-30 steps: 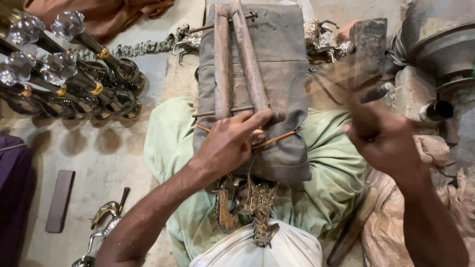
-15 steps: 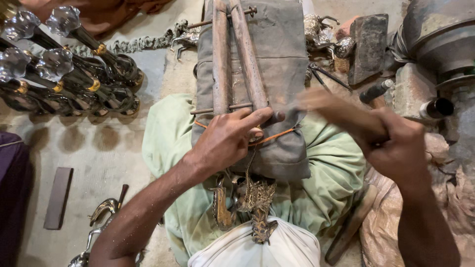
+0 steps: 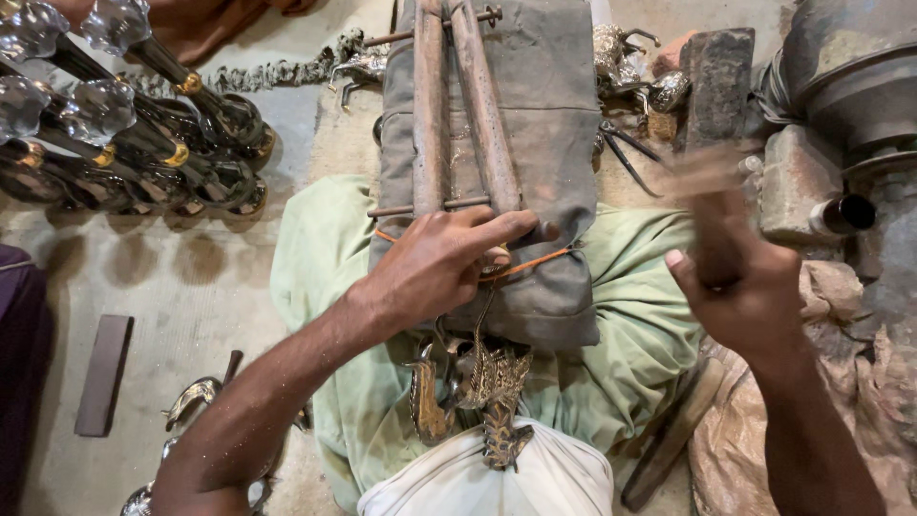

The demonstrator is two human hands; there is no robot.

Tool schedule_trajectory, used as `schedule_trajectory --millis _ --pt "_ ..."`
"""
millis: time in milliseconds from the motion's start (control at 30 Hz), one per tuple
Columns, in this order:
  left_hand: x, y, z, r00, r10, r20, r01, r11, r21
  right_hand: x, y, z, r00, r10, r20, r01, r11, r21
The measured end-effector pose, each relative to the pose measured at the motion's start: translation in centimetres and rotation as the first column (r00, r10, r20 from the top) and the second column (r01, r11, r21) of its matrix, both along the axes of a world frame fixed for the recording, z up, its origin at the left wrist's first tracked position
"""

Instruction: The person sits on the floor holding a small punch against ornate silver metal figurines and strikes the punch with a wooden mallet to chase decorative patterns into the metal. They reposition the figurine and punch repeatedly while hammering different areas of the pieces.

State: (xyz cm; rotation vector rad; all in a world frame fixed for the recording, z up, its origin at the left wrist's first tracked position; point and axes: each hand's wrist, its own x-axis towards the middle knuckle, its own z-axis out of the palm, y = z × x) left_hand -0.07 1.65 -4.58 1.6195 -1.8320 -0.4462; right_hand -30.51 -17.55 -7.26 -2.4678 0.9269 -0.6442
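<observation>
No packages, no labels, no signs — no screens.

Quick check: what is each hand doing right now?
Left hand: pressed flat on the grey cloth-wrapped block, fingers extended, gripping nothing visible.
Right hand: closed around a blurred wooden handle.

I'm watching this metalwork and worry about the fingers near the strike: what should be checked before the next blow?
1. Left hand pressing on the grey padded block at the two wooden bars: ok.
2. Left fingers out of the strike path: cannot tell, they lie across the work spot.
3. Right hand gripping its tool: ok, fist closed; the tool is blurred.
4. Workpiece under the left hand: cannot tell, hidden.
5. Ornate brass pieces on the lap, apart from the right hand: ok.
</observation>
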Motion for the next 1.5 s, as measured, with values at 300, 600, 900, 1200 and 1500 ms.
schedule_trajectory --millis 300,600,900,1200,1500 --pt "0.3 -0.3 0.7 0.999 -0.045 -0.008 0.045 0.999 0.016 -0.7 -0.7 -1.4 0.995 0.077 -0.056 -0.086 0.98 -0.18" --pt "0.3 -0.7 1.5 0.996 -0.091 -0.011 0.091 0.996 0.002 -1.0 -0.2 -2.0 0.975 0.071 0.209 -0.091 0.992 0.09" --pt "0.5 -1.2 1.9 0.993 -0.116 -0.016 0.117 0.989 0.094 -1.3 0.4 -3.0 0.995 0.026 -0.101 -0.049 0.971 -0.234" --pt "0.8 -1.9 2.1 0.988 -0.105 -0.115 0.116 0.989 0.087 -1.0 1.0 -3.5 1.0 -0.015 -0.007 0.014 0.989 -0.149" --pt "0.4 -2.0 1.5 0.995 -0.061 -0.081 0.067 0.995 0.078 -0.1 0.3 -2.5 0.985 -0.066 -0.163 0.053 0.995 -0.079"
